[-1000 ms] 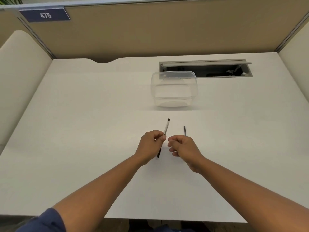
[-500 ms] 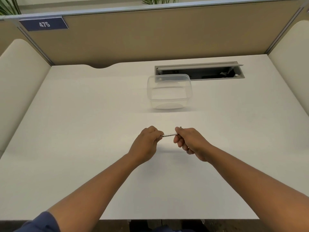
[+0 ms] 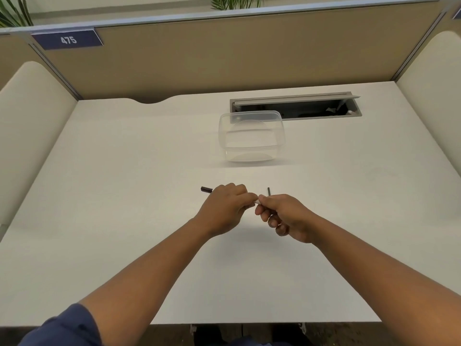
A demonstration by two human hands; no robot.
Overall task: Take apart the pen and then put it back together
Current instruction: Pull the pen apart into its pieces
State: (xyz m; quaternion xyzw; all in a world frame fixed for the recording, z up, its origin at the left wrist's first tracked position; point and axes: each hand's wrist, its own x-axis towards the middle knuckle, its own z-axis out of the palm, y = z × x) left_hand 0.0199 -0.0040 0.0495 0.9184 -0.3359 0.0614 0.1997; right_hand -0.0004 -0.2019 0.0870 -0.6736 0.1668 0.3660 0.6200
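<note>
White tabletop (image 3: 124, 221) inside a tan-walled cubicle; all positions below are referenced to the clear plastic container (image 3: 251, 136).

Nearest the viewer, both hands meet over the tabletop, on the near side of the container. Left hand (image 3: 225, 208) is closed around the pen (image 3: 206, 189); only its dark end shows, sticking out leftward past the knuckles. Right hand (image 3: 282, 216) is pinched shut on the pen's other end; a sliver of pale barrel shows between the two grips.

Slightly farther, just beyond the right hand, a short dark stick (image 3: 269, 191) stands out. Cannot tell whether it lies on the tabletop or is held; probably a pen part.

Farther still, the container sits empty, and behind it an open cable slot (image 3: 299, 112).

Handling estimate: pen is light, thin, rigid, with smooth plastic likely to slip. Best held near each end, pulling or twisting along the axis, not bending. Small parts could roll.
</note>
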